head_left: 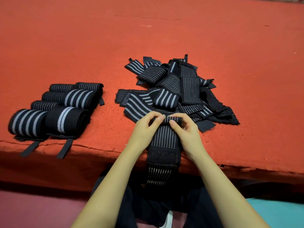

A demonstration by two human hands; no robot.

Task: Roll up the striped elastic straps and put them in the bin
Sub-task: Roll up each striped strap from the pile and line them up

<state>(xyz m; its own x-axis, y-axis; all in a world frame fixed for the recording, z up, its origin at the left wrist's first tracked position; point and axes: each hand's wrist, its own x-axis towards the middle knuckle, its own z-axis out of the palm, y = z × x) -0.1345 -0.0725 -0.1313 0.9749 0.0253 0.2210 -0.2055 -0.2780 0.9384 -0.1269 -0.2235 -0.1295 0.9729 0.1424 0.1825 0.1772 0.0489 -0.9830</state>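
Head view: left hand [144, 129] and right hand [187, 131], fingers [160, 118] pinching partly rolled striped strap [166, 137] at table edge [98, 148].

Both hands [144, 129] [189, 134] pinch strap [164, 137] roll at table [82, 46] edge; loose pile [177, 89] behind.

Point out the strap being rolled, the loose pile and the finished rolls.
strap being rolled [166, 137], head view, flat striped middle.
loose pile [189, 84], head view, top strap.
finished rolls [28, 122], head view, nearest roll.
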